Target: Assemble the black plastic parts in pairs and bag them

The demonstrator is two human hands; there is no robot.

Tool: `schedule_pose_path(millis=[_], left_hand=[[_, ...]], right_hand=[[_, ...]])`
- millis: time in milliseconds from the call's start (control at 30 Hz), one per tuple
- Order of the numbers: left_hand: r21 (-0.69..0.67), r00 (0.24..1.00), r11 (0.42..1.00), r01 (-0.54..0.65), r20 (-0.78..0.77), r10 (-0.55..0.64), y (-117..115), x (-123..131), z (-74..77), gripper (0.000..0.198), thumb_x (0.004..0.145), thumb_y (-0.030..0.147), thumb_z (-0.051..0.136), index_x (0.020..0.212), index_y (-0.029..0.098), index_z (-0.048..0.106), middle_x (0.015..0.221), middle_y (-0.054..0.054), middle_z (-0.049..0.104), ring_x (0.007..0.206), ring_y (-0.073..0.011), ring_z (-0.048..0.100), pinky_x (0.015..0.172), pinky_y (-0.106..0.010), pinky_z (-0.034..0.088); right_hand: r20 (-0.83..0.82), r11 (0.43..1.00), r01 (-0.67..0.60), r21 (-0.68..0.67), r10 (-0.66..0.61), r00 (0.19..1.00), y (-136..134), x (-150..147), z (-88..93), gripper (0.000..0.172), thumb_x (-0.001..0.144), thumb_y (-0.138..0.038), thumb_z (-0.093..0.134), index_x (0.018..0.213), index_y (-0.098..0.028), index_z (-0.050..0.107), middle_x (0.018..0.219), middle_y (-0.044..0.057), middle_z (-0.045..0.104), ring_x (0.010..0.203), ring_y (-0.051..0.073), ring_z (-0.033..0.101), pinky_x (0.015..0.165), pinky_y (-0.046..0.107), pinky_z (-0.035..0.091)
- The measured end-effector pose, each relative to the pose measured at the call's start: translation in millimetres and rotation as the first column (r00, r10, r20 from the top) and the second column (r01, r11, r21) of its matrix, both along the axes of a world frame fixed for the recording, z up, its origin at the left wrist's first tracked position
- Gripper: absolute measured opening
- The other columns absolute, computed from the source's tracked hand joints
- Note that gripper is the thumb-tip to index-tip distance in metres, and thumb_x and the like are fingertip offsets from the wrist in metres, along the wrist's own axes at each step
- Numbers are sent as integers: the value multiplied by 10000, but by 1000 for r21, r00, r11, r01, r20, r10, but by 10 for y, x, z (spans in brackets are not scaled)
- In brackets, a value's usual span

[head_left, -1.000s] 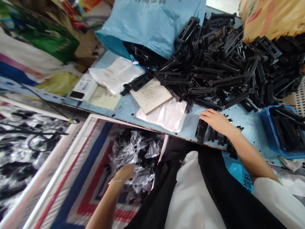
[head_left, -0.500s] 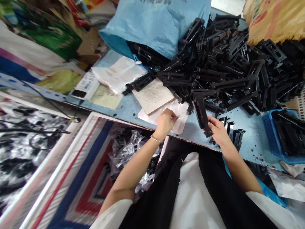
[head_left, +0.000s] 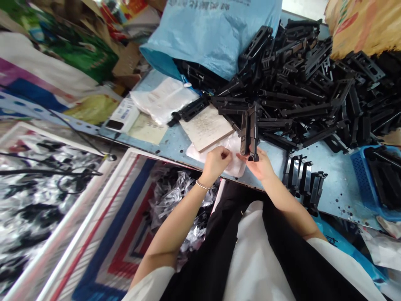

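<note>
1. Nearest to us, our left hand (head_left: 216, 164) sits at the bench edge with its fingers drawn together, apparently pinching a white film bag (head_left: 233, 154). A beaded bracelet (head_left: 202, 184) circles that wrist, and the forearm angles in from the lower left.
2. Our right hand (head_left: 260, 166) comes in from the lower right, just beside the left. It holds the lower end of a black moulded plastic part (head_left: 249, 133), which stands upright above the palm and over the bag.
3. We judge that part to be light and stiff, with a smooth surface that may slip a little. Its long, ribbed body looks safest held around the middle, while the film looks soft and thin, best pinched at an edge.
4. Just past the hands, a pale card sheet (head_left: 206, 127) lies on the light blue bench (head_left: 338, 186), and a short row of similar black parts (head_left: 303, 182) stands to the right.
5. Below the bench on our left, clear-wrapped black parts (head_left: 180, 200) lie in a striped woven sack (head_left: 125, 221).
6. Farther off, a large heap of black parts (head_left: 297, 100) covers the bench beneath a blue plastic bag (head_left: 206, 37), with a blue basket (head_left: 365, 184) at the right.
</note>
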State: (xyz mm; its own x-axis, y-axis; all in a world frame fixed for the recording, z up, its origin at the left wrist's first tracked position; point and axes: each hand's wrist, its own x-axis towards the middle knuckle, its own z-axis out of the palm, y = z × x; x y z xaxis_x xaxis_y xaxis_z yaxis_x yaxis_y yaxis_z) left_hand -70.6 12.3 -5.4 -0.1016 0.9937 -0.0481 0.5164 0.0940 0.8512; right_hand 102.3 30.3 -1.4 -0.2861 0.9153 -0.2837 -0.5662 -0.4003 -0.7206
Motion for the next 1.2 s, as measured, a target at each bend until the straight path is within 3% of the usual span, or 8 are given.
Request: schedule_pose_path(millis=[267, 467, 600, 733, 867, 1067, 1133, 1200], left_hand=[[288, 931, 919, 270, -323, -172, 69, -81, -77, 244, 876, 86, 478, 924, 164, 704, 1002, -109, 709, 969, -218, 667, 888, -371, 554], [215, 935, 961, 174, -343, -92, 129, -130, -59, 165, 900, 208, 586, 894, 162, 744, 923, -86, 729, 906, -221, 693, 873, -355, 579], [231, 951, 948, 221, -268, -157, 138, -158, -138, 426, 839, 65, 541, 1232, 146, 685, 1296, -139, 670, 1106, -234, 679, 971, -392, 583], [251, 924, 914, 320, -294, -243, 34, -192, -155, 635, 839, 14, 470, 1457, 147, 519, 1471, -173, 547, 1369, -275, 540, 1113, -450, 513], [299, 863, 830, 471, -354, -361, -275, -96, -7, 696, 906, 20, 411, 1577, 197, 346, 1557, -157, 469, 1447, -264, 469, 1172, -451, 463], [352, 771, 687, 635, -346, -535, -738, 266, 240, 711, 966, 52, 412, 1623, 216, 198, 1560, -167, 464, 1450, -249, 472, 1153, -410, 491], [318, 763, 695, 644, -339, -551, -875, 258, 355, 618, 984, 115, 461, 1579, 204, 319, 1494, -168, 538, 1375, -261, 559, 1111, -413, 532], [252, 770, 733, 631, -317, -554, -1056, 95, 491, 504, 995, 188, 495, 1497, 218, 464, 1408, -138, 621, 1283, -255, 637, 1088, -403, 550]], right_hand=[[-7, 1000, 10, -29, -10, 1000, 59, -19, -141, 230, 701, -353, 836, 765, -235, 650, 805, -29, 690, 762, 150, 654, 924, 401, 589], [3, 988, -58, -140, 59, 998, -222, 269, -134, 189, 748, -354, 794, 767, -234, 650, 760, -21, 686, 703, 152, 655, 809, 359, 618], [-153, 816, -349, -461, 315, 937, -604, 538, -184, 133, 851, -307, 675, 875, -176, 688, 824, 56, 725, 700, 151, 656, 525, 211, 561], [-339, 685, -480, -548, 343, 876, -682, 530, -288, 189, 925, -277, 584, 964, -120, 682, 816, 70, 711, 622, 118, 607, 442, 167, 527], [-232, 793, -408, -452, 337, 912, -527, 431, -345, 171, 869, -315, 664, 941, -160, 665, 841, 59, 719, 613, 112, 602, 434, 165, 508], [311, 976, -195, -93, 214, 926, -589, 277, -217, 208, 777, -373, 749, 794, -186, 661, 711, -5, 655, 663, 138, 609, 599, 231, 530], [516, 964, -249, 96, 166, 840, -694, 243, -78, 167, 825, -352, 699, 844, -186, 702, 779, 4, 686, 795, 172, 643, 744, 281, 548], [664, 855, -465, 229, 212, 717, -774, 279, 119, 200, 892, -348, 627, 954, -193, 737, 887, 21, 723, 895, 195, 663, 846, 316, 541]])
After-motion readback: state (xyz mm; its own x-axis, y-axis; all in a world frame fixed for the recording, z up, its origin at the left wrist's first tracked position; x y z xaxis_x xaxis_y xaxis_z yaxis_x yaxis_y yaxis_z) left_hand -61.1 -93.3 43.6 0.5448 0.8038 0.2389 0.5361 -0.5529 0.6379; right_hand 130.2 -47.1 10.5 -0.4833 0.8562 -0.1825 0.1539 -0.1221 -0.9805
